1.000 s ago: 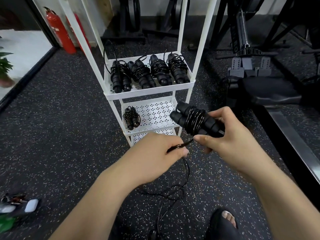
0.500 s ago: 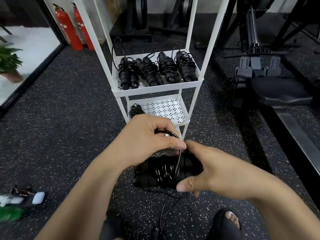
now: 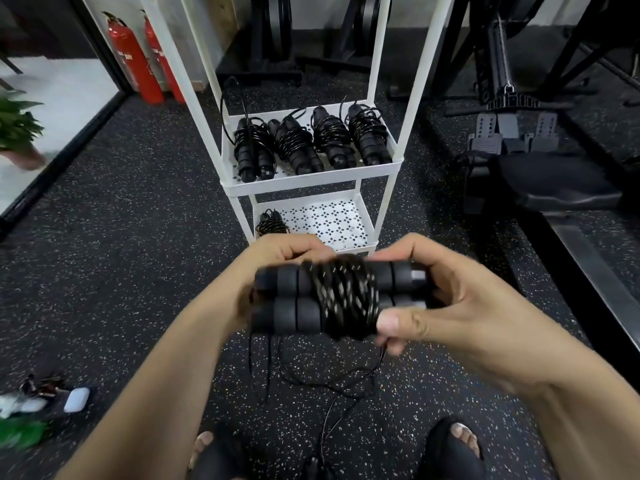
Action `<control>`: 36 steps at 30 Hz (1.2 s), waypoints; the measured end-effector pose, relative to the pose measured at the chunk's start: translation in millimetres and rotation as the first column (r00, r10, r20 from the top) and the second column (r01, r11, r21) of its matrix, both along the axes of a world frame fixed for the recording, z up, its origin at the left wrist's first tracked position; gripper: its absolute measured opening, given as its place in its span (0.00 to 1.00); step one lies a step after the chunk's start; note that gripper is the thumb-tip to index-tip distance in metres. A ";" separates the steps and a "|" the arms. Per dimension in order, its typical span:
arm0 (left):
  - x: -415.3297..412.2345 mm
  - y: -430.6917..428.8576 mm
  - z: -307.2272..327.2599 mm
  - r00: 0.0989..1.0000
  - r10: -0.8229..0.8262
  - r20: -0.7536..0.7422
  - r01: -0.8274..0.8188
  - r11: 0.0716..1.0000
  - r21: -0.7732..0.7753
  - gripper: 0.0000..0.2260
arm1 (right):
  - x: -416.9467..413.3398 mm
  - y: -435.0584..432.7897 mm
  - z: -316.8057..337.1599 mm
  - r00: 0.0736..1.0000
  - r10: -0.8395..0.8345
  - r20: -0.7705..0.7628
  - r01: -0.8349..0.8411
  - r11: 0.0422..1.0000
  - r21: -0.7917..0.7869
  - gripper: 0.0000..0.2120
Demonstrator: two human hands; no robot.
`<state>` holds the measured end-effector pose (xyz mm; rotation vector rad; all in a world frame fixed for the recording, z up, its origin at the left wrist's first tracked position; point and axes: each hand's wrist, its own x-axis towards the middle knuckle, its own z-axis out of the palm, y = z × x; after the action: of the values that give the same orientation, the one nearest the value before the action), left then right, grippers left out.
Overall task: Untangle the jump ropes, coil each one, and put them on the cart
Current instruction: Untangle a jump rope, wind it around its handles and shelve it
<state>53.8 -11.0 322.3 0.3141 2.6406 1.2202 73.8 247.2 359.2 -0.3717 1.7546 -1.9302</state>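
The black jump rope with two foam-covered handles (image 3: 341, 299) sits between the two hands. Its handles lie side by side and level, and its glossy cord is wound crosswise round their middle so the pair holds together as one bundle. The left hand (image 3: 273, 268) curls round the handles' left ends from behind, its fingertips hidden. The right hand (image 3: 450, 306) wraps over the right ends, with its thumb (image 3: 391, 322) pressed on the lowest turns, probably to stop the winding springing loose. A loose tail of thin black cord (image 3: 329, 386) hangs below the hands and trails over the black speckled rubber floor (image 3: 138, 271) towards the feet, so the coiling looks unfinished. I cannot tell whether all of that cord belongs to this rope. Just beyond the hands stands the white perforated metal cart (image 3: 311, 178). Four coiled black ropes (image 3: 311, 143) lie in a row on its upper shelf. One more coiled rope (image 3: 272, 223) lies on the lower shelf, just past the left hand, with bare shelf beside it where this bundle could go.
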 end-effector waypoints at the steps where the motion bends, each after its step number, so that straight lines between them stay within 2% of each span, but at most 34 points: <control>1: 8.0 5.0 -6.2 0.995 0.096 0.021 -0.093 0.991 -0.098 0.11 | -0.6 -0.6 -0.3 0.999 -0.035 0.010 0.036 0.998 -0.052 0.18; 2: 13.0 2.2 1.0 0.975 0.201 0.099 -0.203 0.979 0.009 0.13 | -1.4 -1.1 -1.0 0.997 -0.070 0.020 0.071 0.993 -0.090 0.18; 3: 14.7 6.2 -0.2 0.972 0.129 0.198 -0.152 0.982 0.108 0.16 | -2.1 -1.3 -2.0 0.995 -0.096 0.028 0.099 0.988 -0.117 0.18; 4: 9.6 17.2 1.9 0.956 0.086 0.280 -0.125 0.984 0.125 0.17 | -2.4 -0.7 -2.6 0.993 -0.113 0.036 0.117 0.983 -0.140 0.18; 6: -8.3 18.3 0.1 0.936 0.178 0.302 -0.178 0.984 -0.026 0.15 | -2.5 -0.4 -3.3 0.990 -0.124 0.070 0.135 0.973 -0.187 0.17; 7: -12.5 29.5 -4.6 0.934 0.162 0.319 -0.163 0.986 -0.024 0.15 | -2.6 -0.1 -2.8 0.986 -0.139 0.093 0.155 0.967 -0.203 0.17; 9: -13.4 36.8 -4.5 0.959 0.086 0.270 -0.055 0.991 -0.120 0.18 | -3.6 0.3 -1.8 0.971 -0.204 0.123 0.225 0.956 -0.188 0.16; 12: -8.9 45.5 -11.0 0.971 -0.003 0.238 -0.004 1.000 0.031 0.15 | -7.5 0.6 -5.8 0.932 -0.354 0.079 0.360 0.928 -0.095 0.16; 14: -4.6 50.5 -10.7 0.976 -0.116 0.185 0.124 0.992 -0.030 0.13 | -10.7 -0.2 -12.1 0.896 -0.441 -0.043 0.441 0.897 -0.012 0.14; 16: -2.9 53.9 -15.8 0.980 -0.163 0.113 0.173 0.981 -0.084 0.15 | -13.2 0.6 -18.6 0.856 -0.480 -0.191 0.506 0.854 0.119 0.14; 20: -4.6 46.8 -9.8 0.974 -0.200 0.104 0.212 0.969 -0.124 0.17 | -17.7 4.1 -23.9 0.828 -0.389 -0.403 0.537 0.756 0.374 0.15; 24: -6.3 31.6 5.4 0.973 -0.218 0.081 0.226 0.968 -0.105 0.11 | -23.0 9.2 -29.5 0.821 -0.326 -0.469 0.549 0.678 0.489 0.14; 27: -7.6 20.8 14.0 0.988 -0.149 0.035 0.151 0.987 -0.053 0.06 | -25.6 10.7 -33.4 0.871 -0.165 -0.462 0.452 0.638 0.623 0.16; 31: -7.7 11.4 22.1 0.997 -0.071 0.039 0.066 0.992 0.105 0.06 | -19.0 0.3 -34.0 0.939 0.047 -0.342 0.240 0.622 0.745 0.16; 33: -9.2 8.4 23.8 0.998 -0.046 0.041 0.040 0.989 0.139 0.06 | -15.5 -0.6 -33.3 0.953 0.115 -0.281 0.127 0.689 0.714 0.15; 36: -11.4 5.8 24.5 0.999 -0.014 0.052 0.002 0.976 0.219 0.09 | -11.1 1.4 -21.5 0.977 0.163 -0.141 -0.063 0.842 0.535 0.11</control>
<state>42.4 -5.2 346.8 0.3226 2.4613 1.4992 62.7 248.6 337.8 -0.4445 2.2346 -1.2822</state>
